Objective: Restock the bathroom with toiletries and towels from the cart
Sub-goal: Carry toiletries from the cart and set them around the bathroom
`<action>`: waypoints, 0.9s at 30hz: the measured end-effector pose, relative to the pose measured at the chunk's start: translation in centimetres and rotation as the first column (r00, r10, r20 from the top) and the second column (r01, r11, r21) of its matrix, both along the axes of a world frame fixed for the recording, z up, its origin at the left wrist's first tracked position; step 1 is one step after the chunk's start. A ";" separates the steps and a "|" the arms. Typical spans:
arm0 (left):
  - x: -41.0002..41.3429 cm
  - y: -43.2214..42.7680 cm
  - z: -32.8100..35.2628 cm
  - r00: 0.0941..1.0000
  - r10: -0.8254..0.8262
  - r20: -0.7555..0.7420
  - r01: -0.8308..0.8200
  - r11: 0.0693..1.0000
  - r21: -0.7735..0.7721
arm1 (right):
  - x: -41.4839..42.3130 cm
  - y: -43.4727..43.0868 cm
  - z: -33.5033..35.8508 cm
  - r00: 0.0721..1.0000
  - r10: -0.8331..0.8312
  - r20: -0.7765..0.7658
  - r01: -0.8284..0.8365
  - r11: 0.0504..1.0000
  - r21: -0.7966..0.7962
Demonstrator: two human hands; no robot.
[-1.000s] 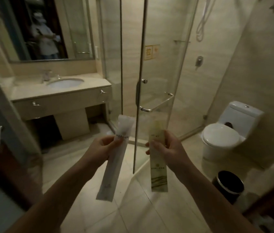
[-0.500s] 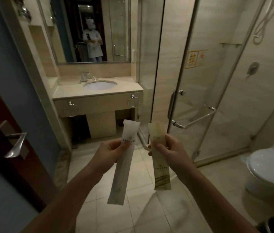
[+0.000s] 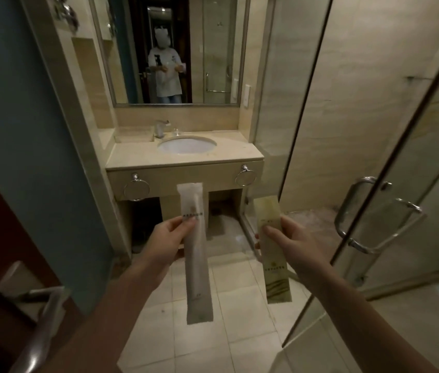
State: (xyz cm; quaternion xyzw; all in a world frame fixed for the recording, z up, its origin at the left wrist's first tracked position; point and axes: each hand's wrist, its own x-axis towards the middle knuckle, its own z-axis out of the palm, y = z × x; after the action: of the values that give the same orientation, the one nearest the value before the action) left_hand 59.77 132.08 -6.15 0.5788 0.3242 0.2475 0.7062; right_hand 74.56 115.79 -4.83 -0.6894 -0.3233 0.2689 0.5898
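My left hand pinches a long white sachet near its upper third, and the packet hangs upright in front of me. My right hand grips a pale yellow-green sachet the same way, slightly to the right. Both packets are held about chest height over the tiled floor. Straight ahead stands the vanity counter with its oval sink and a chrome tap. No towels or cart are in view.
A mirror above the counter reflects a person in a white top. Two towel rings hang on the vanity front. A glass shower door with a metal handle is at the right. The dark room door with lever handle is at the left.
The view has swung left and moved closer to the vanity; the toilet and bin have left the frame. Both hands keep holding their sachets, now a little farther apart.
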 end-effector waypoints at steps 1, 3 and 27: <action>0.1 1.7 0.0 1.000 0.023 0.007 -0.022 0.999 -0.029 | 0.2 1.6 0.1 1.000 0.009 0.001 -0.009 1.000 0.001; 0.3 4.6 -0.4 0.999 0.053 0.009 -0.053 0.997 -0.064 | 0.7 4.4 0.2 1.000 0.029 0.003 -0.029 1.000 0.003; 21.9 34.8 -0.1 0.884 0.434 0.172 -0.343 0.854 -0.392 | 23.1 43.2 -2.7 0.966 0.258 -0.009 -0.257 0.966 0.028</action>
State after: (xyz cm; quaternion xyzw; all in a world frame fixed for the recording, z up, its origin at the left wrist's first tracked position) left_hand 81.62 166.84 -6.23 0.3288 0.3809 0.3964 0.7679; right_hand 97.66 159.01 -7.49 -0.6319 -0.4101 0.3432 0.5611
